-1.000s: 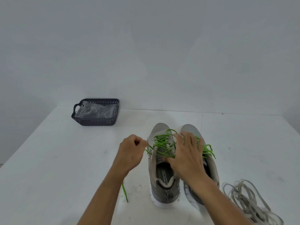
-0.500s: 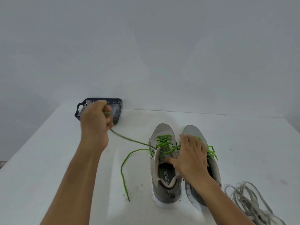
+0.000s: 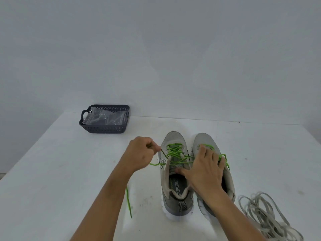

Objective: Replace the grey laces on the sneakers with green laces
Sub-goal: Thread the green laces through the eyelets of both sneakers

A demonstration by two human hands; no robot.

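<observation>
Two grey sneakers stand side by side on the white table, toes pointing away. The left sneaker (image 3: 174, 173) carries a green lace (image 3: 175, 152) through its eyelets. My left hand (image 3: 140, 155) pinches one end of that lace just left of the shoe; the lace's other loose end (image 3: 128, 202) trails down over the table under my forearm. My right hand (image 3: 205, 169) lies spread with straight fingers over the right sneaker (image 3: 205, 141), thumb touching the left shoe's tongue. Green lace loops (image 3: 225, 159) show beside its fingers.
A heap of grey laces (image 3: 264, 216) lies at the table's front right. A dark perforated basket (image 3: 106, 126) holding clear plastic bags sits at the back left near the wall. The table's back edge runs along the white wall.
My left hand pulled the green lace far out toward the basket, then came back close to the left sneaker. The right hand stayed pressed on the shoes.
</observation>
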